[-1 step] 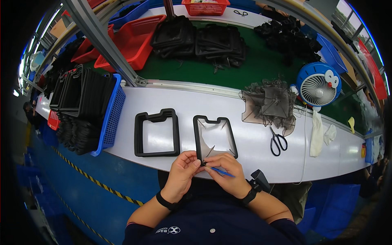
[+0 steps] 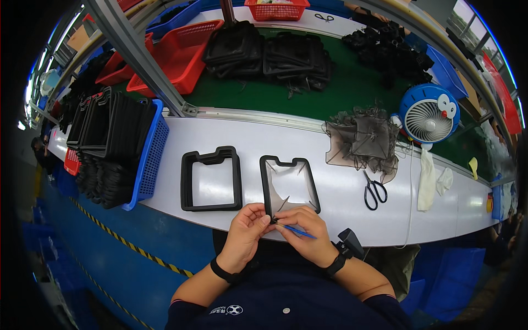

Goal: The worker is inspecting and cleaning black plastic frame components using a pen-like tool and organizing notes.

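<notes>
A black rectangular frame [image 2: 267, 184] with a notch in its far edge lies on the white table before me. Thin greyish mesh [image 2: 286, 204] lines its inside and bunches toward the near side. My left hand [image 2: 247, 228] pinches the frame's near left corner between thumb and fingers. In my right hand [image 2: 309, 235] is a slim blue-handled tool [image 2: 301, 231], its tip at that same corner. The fingertips partly hide the corner and the tool's tip, so its kind is unclear. Left of this frame rests a small stack of matching black frames [image 2: 186, 181].
Black-handled scissors [image 2: 375, 193] and a heap of sheer dark mesh pieces [image 2: 363, 137] lie to the right, near a blue fan [image 2: 430, 115]. A blue basket [image 2: 153, 157] of black frames stands left. Metal posts [image 2: 137, 49] rise beyond, with a red bin [image 2: 184, 77] behind.
</notes>
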### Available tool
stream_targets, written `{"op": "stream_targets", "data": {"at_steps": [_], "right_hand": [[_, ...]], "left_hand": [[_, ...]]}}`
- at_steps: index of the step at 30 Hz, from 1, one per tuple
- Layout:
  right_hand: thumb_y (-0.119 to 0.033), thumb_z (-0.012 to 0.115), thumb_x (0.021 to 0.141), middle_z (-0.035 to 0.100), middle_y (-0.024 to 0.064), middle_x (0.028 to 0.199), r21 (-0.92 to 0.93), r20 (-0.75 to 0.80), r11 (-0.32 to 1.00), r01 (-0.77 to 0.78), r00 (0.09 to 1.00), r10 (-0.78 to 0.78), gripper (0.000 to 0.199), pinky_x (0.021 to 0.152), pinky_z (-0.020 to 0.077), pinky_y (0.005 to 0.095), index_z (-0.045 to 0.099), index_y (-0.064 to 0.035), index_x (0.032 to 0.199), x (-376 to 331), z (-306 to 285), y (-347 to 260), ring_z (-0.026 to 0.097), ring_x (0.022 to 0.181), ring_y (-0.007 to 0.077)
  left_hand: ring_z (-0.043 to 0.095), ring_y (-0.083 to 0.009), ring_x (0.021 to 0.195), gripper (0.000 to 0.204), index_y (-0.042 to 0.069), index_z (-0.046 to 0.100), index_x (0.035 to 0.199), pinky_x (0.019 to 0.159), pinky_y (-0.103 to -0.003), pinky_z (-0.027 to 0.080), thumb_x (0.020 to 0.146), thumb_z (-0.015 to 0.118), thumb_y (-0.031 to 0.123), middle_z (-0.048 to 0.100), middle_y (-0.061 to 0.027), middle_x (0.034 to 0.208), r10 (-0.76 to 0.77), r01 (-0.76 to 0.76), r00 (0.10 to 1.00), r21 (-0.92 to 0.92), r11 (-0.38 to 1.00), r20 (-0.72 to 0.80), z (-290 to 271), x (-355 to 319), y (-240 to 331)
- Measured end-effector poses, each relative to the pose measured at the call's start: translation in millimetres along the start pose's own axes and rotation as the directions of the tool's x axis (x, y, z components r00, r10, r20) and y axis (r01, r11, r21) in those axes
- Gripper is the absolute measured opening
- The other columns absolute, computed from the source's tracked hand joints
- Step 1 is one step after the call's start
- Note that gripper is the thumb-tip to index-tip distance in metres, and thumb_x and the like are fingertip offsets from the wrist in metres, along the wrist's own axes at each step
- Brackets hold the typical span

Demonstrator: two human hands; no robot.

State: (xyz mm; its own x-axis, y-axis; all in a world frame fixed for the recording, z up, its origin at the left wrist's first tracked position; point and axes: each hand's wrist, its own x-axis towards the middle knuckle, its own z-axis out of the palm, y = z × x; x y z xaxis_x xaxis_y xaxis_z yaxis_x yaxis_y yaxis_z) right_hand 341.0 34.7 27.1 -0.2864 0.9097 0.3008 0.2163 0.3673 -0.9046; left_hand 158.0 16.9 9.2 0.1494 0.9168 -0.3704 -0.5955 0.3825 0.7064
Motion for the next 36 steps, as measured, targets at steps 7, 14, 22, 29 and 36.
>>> {"op": "stream_targets", "data": {"at_steps": [7,14,22,29,36], "right_hand": [[-0.002,0.076,0.076,0.071,0.0117,0.109,-0.315,0.093,0.895,0.315,0.949,-0.301,0.027,0.082,0.0517,0.0375,0.067,-0.0022,0.102,-2,-4,0,0.066,0.095,0.0284],[0.008,0.068,0.079,0.070,0.0175,0.103,-0.454,-0.137,0.860,0.233,0.936,-0.325,0.022,0.078,0.0538,0.0398,0.063,0.0019,0.100,34,-39,21,0.067,0.090,0.0342],[-0.005,0.065,0.091,0.066,0.0202,0.085,-0.759,-0.492,0.615,-0.216,0.809,-0.323,0.008,0.070,0.0507,0.0452,0.060,-0.0019,0.095,114,-206,117,0.065,0.081,0.0406],[-0.006,0.065,0.090,0.068,0.0202,0.085,-0.770,-0.546,0.540,-0.339,0.788,-0.284,0.008,0.069,0.0524,0.0443,0.061,-0.0038,0.096,115,-243,145,0.066,0.080,0.0404],[-0.010,0.068,0.092,0.071,0.0154,0.094,-0.748,-0.451,0.651,-0.127,0.817,-0.359,0.010,0.078,0.0535,0.0386,0.063,-0.0022,0.097,94,-181,99,0.067,0.087,0.0345]], "left_hand": [[0.064,-0.0120,0.097,0.022,0.007,0.057,0.117,0.085,-0.028,0.057,0.096,0.064,0.002,0.065,-0.0043,0.107,0.005,-0.004,1.000,0.022,1.000,-0.022,-1,1,-5],[0.064,-0.0123,0.095,0.021,0.004,0.054,0.118,0.092,-0.034,0.058,0.098,0.059,0.000,0.061,-0.0044,0.105,-0.018,0.019,1.000,0.021,1.000,-0.018,-6,-10,-6],[0.064,-0.0122,0.089,0.019,0.001,0.055,0.117,0.087,-0.034,0.060,0.098,0.056,-0.001,0.060,-0.0051,0.102,-0.107,0.140,0.975,0.165,0.976,-0.193,-61,-39,12],[0.062,-0.0115,0.088,0.018,0.000,0.055,0.116,0.088,-0.034,0.060,0.098,0.057,0.000,0.058,-0.0043,0.099,-0.114,0.156,0.975,0.220,0.963,-0.190,-66,-45,9],[0.064,-0.0139,0.095,0.017,0.000,0.055,0.115,0.088,-0.035,0.060,0.098,0.058,0.000,0.061,-0.0074,0.104,-0.141,0.174,0.979,0.240,0.955,-0.147,-50,-47,19]]}}
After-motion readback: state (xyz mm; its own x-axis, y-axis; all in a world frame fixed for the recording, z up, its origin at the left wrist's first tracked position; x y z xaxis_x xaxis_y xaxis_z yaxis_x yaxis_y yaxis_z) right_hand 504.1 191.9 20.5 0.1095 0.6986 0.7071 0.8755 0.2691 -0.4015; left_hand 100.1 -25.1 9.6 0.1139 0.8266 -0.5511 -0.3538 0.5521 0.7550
